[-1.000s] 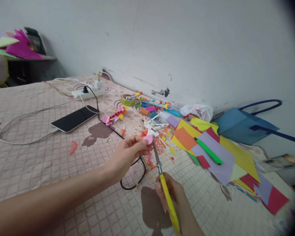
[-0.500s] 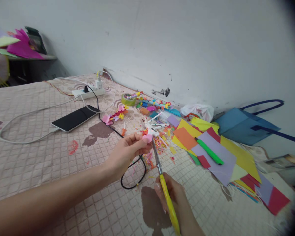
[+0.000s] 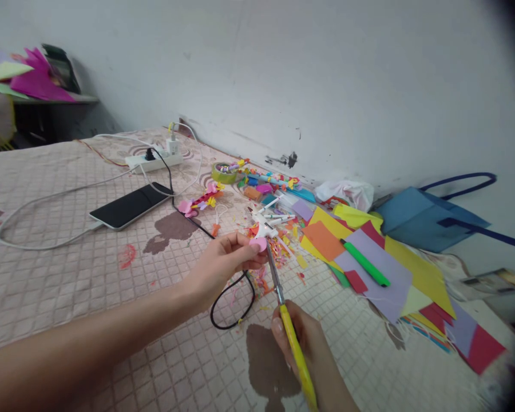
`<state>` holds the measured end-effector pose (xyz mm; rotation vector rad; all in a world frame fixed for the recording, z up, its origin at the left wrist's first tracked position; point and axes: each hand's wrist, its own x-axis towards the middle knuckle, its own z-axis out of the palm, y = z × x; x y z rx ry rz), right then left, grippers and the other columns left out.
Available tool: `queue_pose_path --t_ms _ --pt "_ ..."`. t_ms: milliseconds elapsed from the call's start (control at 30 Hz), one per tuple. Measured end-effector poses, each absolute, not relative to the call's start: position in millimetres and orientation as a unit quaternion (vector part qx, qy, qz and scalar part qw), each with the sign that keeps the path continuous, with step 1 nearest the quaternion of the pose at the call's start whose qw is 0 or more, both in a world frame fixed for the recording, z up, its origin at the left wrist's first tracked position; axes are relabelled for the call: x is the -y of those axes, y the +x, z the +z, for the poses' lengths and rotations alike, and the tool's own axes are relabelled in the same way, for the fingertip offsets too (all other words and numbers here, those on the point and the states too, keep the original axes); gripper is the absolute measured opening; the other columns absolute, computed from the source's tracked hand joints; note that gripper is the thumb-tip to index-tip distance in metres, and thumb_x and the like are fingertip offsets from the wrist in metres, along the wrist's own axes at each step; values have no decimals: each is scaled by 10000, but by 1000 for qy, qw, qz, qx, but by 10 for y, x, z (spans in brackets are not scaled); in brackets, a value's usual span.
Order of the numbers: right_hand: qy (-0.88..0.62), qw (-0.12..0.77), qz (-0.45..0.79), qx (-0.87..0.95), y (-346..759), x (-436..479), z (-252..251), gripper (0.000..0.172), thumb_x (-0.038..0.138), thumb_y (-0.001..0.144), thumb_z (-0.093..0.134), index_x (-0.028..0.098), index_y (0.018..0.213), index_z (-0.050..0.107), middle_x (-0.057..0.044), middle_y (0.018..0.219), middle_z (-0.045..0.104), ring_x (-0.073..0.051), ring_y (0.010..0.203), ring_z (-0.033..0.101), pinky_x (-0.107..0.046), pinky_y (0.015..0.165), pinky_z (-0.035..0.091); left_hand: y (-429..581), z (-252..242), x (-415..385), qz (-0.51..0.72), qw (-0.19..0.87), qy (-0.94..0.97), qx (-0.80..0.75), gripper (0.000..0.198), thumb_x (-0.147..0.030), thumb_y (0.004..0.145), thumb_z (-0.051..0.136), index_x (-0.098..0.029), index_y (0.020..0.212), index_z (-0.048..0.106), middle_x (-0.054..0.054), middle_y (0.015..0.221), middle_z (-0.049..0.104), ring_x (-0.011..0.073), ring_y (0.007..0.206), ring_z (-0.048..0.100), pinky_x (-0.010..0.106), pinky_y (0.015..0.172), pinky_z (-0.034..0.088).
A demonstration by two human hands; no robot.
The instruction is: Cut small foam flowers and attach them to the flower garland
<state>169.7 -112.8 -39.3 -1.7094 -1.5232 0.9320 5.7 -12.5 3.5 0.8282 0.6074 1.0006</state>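
Head view: what have your left hand's (image 3: 223, 264) fingers got?

Small rounded pink piece (image 3: 258, 244), pinched at its edge, held up over the scraps.

And your right hand (image 3: 302, 333)?

Fingers wrapped round the yellow handle of a scissors-like tool (image 3: 292, 343). Metal end slants up to the pink piece; you can't tell from here whether it touches. Seen edge-on, so the spread of its blades can't be told either.

Just past your fingers?

White object (image 3: 264, 226), partly hidden, with bright paper scraps (image 3: 278, 252) strewn around. Black cable (image 3: 253, 294) loops beneath your left wrist.

Farther out?

To your right, overlapping coloured sheets (image 3: 395, 280), a green pen-like tool (image 3: 364, 263) on top; beyond them, a blue bag (image 3: 431, 220) by the wall. To your left, a dark-screened phone (image 3: 131, 206), cable plugged in, near a white power strip (image 3: 154, 162). All on patterned cloth (image 3: 68, 297).
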Motion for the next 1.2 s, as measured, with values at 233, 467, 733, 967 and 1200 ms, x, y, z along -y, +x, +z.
queue_pose_path --t_ms 233,467,733,967,1200 --pt "-643 340 385 569 1686 1117 -356 215 365 765 531 194 662 451 36 599 380 -109 533 375 -215 476 323 62 38 138 458 756 380 -272 166 -238 750 708 -129 717 587 31 738 689 106 698 631 243 724 499" --pt "-644 320 377 583 1699 1144 -328 303 465 812 490 197 687 423 43 588 379 -107 521 350 -224 478 288 59 25 132 456 758 381 -268 155 -236 757 705 -128 732 596 35 768 696 116 734 641 259 759 505" --pt "-647 316 377 582 1704 1160 -336 309 474 812 496 199 690 427 52 575 361 -101 500 334 -218 457 259 56 28 121 461 755 377 -273 165 -230 746 714 -120 732 592 46 757 697 112 710 642 244 736 507" --pt "-657 314 377 572 1706 1175 -364 268 439 817 487 201 701 443 58 539 374 -91 447 323 -207 415 254 56 42 105 467 755 368 -276 172 -229 739 722 -117 733 591 30 734 690 91 674 636 220 711 506" --pt "-654 314 367 583 1707 1173 -367 260 427 808 482 193 696 454 49 558 372 -94 473 332 -207 425 256 39 50 88 476 749 370 -274 170 -229 744 721 -118 749 591 16 729 679 87 674 635 211 697 508"
